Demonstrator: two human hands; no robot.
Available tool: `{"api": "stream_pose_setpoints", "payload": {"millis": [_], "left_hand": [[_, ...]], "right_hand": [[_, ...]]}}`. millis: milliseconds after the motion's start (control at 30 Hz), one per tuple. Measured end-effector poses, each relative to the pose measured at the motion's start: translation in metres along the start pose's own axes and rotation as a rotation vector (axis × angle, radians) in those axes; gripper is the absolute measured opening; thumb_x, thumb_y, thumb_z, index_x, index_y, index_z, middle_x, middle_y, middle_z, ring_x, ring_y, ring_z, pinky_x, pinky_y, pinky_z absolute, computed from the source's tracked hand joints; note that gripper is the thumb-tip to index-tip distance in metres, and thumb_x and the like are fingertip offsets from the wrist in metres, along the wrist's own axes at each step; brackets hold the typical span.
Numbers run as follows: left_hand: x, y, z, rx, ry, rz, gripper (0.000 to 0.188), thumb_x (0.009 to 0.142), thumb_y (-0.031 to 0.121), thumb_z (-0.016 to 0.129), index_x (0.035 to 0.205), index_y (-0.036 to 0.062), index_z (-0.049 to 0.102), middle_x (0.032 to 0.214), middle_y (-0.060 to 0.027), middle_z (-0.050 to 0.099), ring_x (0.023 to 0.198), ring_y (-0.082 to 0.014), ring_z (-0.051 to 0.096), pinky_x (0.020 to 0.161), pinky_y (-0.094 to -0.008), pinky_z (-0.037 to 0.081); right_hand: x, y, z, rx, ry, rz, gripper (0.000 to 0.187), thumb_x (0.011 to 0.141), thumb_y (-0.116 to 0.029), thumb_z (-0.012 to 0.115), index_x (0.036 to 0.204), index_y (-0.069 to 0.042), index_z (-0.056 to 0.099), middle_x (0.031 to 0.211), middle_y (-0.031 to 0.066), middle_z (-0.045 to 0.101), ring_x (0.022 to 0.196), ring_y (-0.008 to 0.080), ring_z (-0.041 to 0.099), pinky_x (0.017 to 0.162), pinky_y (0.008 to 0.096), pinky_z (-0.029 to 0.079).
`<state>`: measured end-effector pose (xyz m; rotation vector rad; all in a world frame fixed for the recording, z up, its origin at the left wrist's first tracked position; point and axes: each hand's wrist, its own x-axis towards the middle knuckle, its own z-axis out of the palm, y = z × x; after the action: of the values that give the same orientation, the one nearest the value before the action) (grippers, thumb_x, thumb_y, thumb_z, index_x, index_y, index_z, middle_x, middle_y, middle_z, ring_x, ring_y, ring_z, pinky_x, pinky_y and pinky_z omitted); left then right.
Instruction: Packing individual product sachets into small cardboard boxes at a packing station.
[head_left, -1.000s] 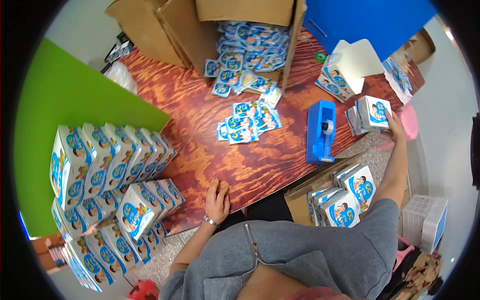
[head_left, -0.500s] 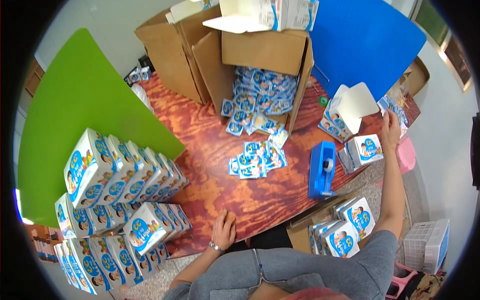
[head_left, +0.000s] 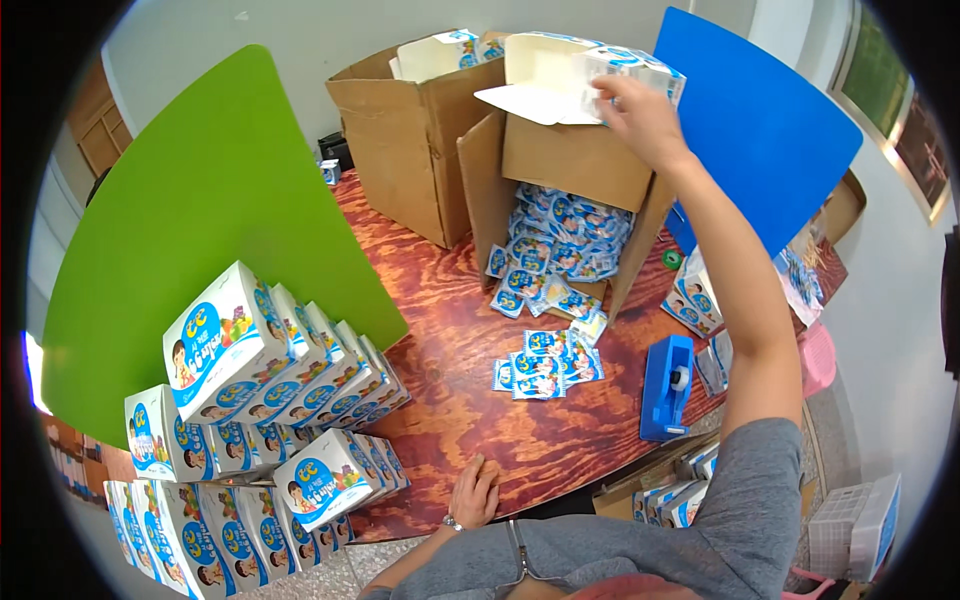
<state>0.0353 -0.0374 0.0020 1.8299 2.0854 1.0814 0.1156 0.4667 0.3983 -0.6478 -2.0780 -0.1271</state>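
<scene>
One hand, the right hand (head_left: pixel 640 118), was at the open box (head_left: pixel 548 68) atop the carton (head_left: pixel 577 160); whether it gripped the box could not be told. The left hand (head_left: pixel 475 493) lay loose, holding nothing, on the near edge of the table (head_left: pixel 435 430). Sachets (head_left: pixel 540 372) lay between carton and left hand, left of the tape dispenser (head_left: pixel 661 395).

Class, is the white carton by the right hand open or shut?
Open: the carton shows its pale inside, its flap sticking outward.

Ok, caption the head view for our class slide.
Right hand at an open white box, left hand on the table.
</scene>
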Motion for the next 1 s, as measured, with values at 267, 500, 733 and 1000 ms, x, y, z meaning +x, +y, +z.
{"api": "stream_pose_setpoints", "payload": {"millis": [267, 500, 733, 1000], "left_hand": [[0.003, 0.005, -0.006, -0.032, 0.009, -0.013, 0.036, 0.082, 0.007, 0.07, 0.117, 0.0054, 0.062, 0.135, -0.0245, 0.052, 0.12, -0.042, 0.056, 0.099, -0.048, 0.049], [-0.014, 0.01, -0.008, -0.05, 0.033, -0.034, 0.036, 0.083, 0.007, 0.069, 0.117, 0.0051, 0.062, 0.135, -0.0245, 0.053, 0.12, -0.0426, 0.056, 0.099, -0.0489, 0.049], [0.035, 0.018, -0.017, -0.16, 0.114, -0.07, 0.064, 0.091, 0.017, 0.068, 0.146, -0.002, 0.04, 0.149, -0.0275, 0.038, 0.134, -0.0455, 0.042, 0.111, -0.0505, 0.037], [0.123, 0.043, -0.071, -0.266, 0.494, -0.054, 0.086, 0.086, 0.013, 0.073, 0.154, -0.0016, 0.023, 0.159, -0.025, 0.021, 0.144, -0.0371, 0.032, 0.111, -0.0451, 0.038]], "right_hand": [[0.05, -0.03, 0.113, -0.615, -0.652, 0.006, 0.026, 0.097, -0.028, 0.052, 0.109, -0.01, 0.065, 0.099, 0.0188, 0.071, 0.095, 0.0394, 0.068, 0.082, 0.0466, 0.055], [0.032, -0.035, 0.096, -0.2, -0.005, 0.122, 0.03, 0.101, -0.029, 0.047, 0.096, -0.007, 0.066, 0.092, 0.0218, 0.07, 0.083, 0.041, 0.068, 0.074, 0.0486, 0.054], [-0.031, -0.116, 0.008, 0.631, 0.059, 0.268, 0.032, 0.103, -0.026, 0.054, 0.097, 0.003, 0.065, 0.088, 0.0123, 0.074, 0.075, 0.0154, 0.072, 0.068, 0.0287, 0.057], [-0.209, -0.213, -0.017, 1.124, -0.434, 0.819, 0.029, 0.101, -0.02, 0.055, 0.119, 0.003, 0.059, 0.097, 0.0128, 0.071, 0.069, 0.0169, 0.07, 0.057, 0.0272, 0.057]]}}
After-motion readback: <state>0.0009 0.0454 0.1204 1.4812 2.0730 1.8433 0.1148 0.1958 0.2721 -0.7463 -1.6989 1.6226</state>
